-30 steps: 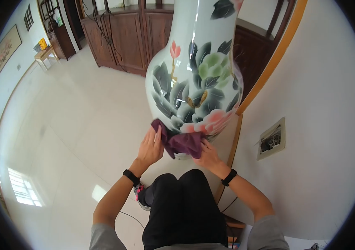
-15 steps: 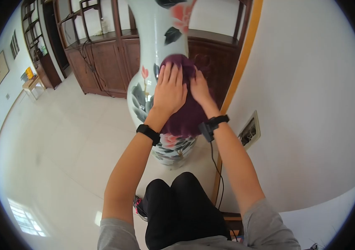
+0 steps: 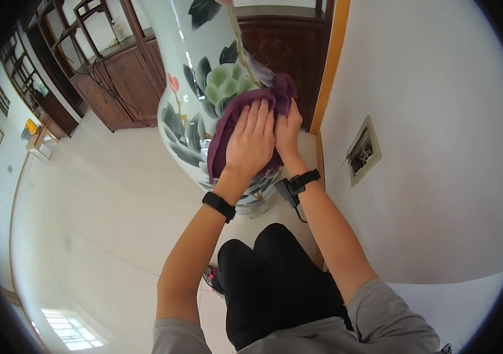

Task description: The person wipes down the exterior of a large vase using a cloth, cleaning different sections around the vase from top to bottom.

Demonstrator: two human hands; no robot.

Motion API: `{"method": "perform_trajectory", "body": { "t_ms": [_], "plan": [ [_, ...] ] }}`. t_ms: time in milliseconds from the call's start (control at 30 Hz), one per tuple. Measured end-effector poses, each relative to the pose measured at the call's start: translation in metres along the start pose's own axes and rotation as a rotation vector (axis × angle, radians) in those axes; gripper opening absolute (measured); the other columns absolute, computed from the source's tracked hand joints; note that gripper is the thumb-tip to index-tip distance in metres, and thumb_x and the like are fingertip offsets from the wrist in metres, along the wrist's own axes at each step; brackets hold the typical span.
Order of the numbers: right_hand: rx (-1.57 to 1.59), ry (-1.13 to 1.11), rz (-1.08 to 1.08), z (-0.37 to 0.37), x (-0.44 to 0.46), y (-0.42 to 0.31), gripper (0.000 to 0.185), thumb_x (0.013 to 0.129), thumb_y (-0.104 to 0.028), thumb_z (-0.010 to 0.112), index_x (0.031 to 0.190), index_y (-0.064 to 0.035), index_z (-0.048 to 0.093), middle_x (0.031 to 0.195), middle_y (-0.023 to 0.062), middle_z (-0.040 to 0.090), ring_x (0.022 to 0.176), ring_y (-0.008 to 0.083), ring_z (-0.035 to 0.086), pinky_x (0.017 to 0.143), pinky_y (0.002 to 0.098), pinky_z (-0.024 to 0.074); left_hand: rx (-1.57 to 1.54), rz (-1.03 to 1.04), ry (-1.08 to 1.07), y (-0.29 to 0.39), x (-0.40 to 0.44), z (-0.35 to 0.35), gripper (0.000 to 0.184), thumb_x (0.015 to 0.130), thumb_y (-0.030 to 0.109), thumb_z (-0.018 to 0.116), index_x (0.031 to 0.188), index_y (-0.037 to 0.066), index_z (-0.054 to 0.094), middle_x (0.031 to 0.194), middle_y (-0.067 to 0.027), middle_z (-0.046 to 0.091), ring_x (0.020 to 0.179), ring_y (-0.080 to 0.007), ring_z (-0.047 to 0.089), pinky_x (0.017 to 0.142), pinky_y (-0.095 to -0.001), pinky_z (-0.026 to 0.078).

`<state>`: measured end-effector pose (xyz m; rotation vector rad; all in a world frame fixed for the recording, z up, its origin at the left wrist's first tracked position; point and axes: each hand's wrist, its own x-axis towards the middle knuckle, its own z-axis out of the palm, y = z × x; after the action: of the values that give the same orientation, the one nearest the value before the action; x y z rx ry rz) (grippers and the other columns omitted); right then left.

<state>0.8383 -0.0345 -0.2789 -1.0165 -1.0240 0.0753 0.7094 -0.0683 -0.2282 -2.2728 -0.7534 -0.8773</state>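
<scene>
A tall white porcelain vase (image 3: 189, 74), painted with dark leaves, a green flower and a pink bud, stands on the floor in front of me. A purple cloth (image 3: 222, 140) lies against the lower right of its round belly. My left hand (image 3: 252, 138) presses flat on the cloth, its fingers stretched upward and close together. Just right of it, my right hand (image 3: 287, 134) has its fingers curled round a bunched part of the cloth at the vase's right side. The thumb side of my right hand nearly touches my left hand.
A white wall (image 3: 428, 147) with an open socket box (image 3: 365, 151) and wires is close on the right. Behind the vase is a dark wooden cabinet (image 3: 118, 88) with hanging cables. A small bench (image 3: 42, 141) stands far left. A cable hangs by my right wrist.
Since half a second ago, the cloth and both hands have moved down the vase, uncovering the green flower. One second ago both hands held the cloth near the vase's base. The view has shifted too.
</scene>
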Motion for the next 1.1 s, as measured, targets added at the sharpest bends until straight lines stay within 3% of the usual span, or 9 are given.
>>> {"method": "perform_trajectory", "body": {
  "t_ms": [267,433,533,633,700,767,867,933,1100],
  "plan": [
    [0.061,0.033,-0.009,-0.013,-0.026,0.025,0.025,0.095,-0.009,0.051,0.113,0.0038,0.062,0.101,0.0219,0.068,0.089,0.0383,0.066,0.077,0.0393,0.0510,0.026,0.053,-0.017,0.024,-0.042,0.028,0.039,0.090,0.021,0.057,0.123,0.000,0.062,0.136,-0.0147,0.060,0.124,-0.0299,0.057,0.111,-0.0420,0.040],
    [0.274,0.118,0.233,-0.022,-0.064,0.051,0.029,0.093,-0.015,0.065,0.116,0.0017,0.061,0.100,0.0136,0.068,0.092,0.0198,0.063,0.081,0.0335,0.0504,-0.149,0.096,-0.222,0.052,-0.113,0.085,0.045,0.089,0.020,0.058,0.131,0.004,0.062,0.138,-0.0139,0.060,0.122,-0.0258,0.060,0.103,-0.0349,0.048],
    [0.116,0.086,0.143,-0.040,-0.106,0.096,0.032,0.093,-0.016,0.065,0.119,0.0023,0.060,0.105,0.0142,0.067,0.095,0.0207,0.062,0.084,0.0330,0.0501,0.033,0.468,-0.306,0.061,-0.162,0.118,0.051,0.090,0.018,0.055,0.139,0.002,0.058,0.142,-0.0152,0.058,0.123,-0.0252,0.060,0.101,-0.0359,0.051],
    [-0.296,-0.235,0.216,-0.090,-0.183,0.183,0.042,0.088,-0.010,0.067,0.126,0.0047,0.057,0.112,0.0221,0.066,0.101,0.0370,0.065,0.088,0.0419,0.0530,-0.040,0.412,-0.515,0.073,-0.190,0.109,0.055,0.096,0.019,0.047,0.146,-0.001,0.048,0.146,-0.0197,0.053,0.131,-0.0292,0.055,0.111,-0.0462,0.044],
    [-0.533,-0.482,0.305,-0.108,-0.199,0.189,0.046,0.085,-0.005,0.066,0.128,0.0054,0.055,0.114,0.0254,0.065,0.104,0.0430,0.063,0.091,0.0454,0.0530,-0.001,0.541,-0.500,0.069,-0.218,0.121,0.055,0.098,0.022,0.044,0.148,-0.001,0.046,0.148,-0.0192,0.052,0.132,-0.0329,0.054,0.115,-0.0484,0.039],
    [-0.672,-0.756,0.459,-0.121,-0.192,0.166,0.048,0.083,-0.002,0.064,0.130,0.0061,0.054,0.118,0.0286,0.063,0.107,0.0471,0.061,0.093,0.0481,0.0521,-0.216,0.376,-0.510,0.062,-0.223,0.120,0.054,0.098,0.023,0.045,0.146,0.000,0.048,0.149,-0.0173,0.052,0.132,-0.0320,0.055,0.115,-0.0466,0.040],
    [-0.609,-0.702,0.536,-0.119,-0.183,0.163,0.049,0.084,0.004,0.058,0.132,0.0054,0.054,0.125,0.0295,0.060,0.111,0.0467,0.059,0.098,0.0477,0.0500,-0.312,0.451,-0.493,0.033,-0.276,0.128,0.048,0.095,0.022,0.050,0.140,0.003,0.056,0.144,-0.0112,0.057,0.132,-0.0260,0.054,0.117,-0.0420,0.038],
    [-0.558,-0.455,0.233,-0.108,-0.163,0.141,0.051,0.085,0.006,0.056,0.136,0.0037,0.053,0.129,0.0295,0.058,0.114,0.0471,0.058,0.099,0.0474,0.0493,-0.243,0.467,-0.413,0.010,-0.266,0.102,0.047,0.095,0.022,0.051,0.139,0.007,0.058,0.143,-0.0070,0.057,0.137,-0.0204,0.049,0.119,-0.0398,0.035],
    [-0.448,-0.156,-0.127,-0.066,-0.082,0.056,0.053,0.090,0.008,0.052,0.142,-0.0008,0.051,0.132,0.0283,0.057,0.119,0.0476,0.056,0.100,0.0466,0.0489,-0.142,0.213,-0.100,-0.012,-0.188,0.019,0.048,0.091,0.018,0.064,0.134,0.000,0.059,0.128,-0.0159,0.064,0.125,-0.0308,0.059,0.114,-0.0497,0.038]
  ]
}}
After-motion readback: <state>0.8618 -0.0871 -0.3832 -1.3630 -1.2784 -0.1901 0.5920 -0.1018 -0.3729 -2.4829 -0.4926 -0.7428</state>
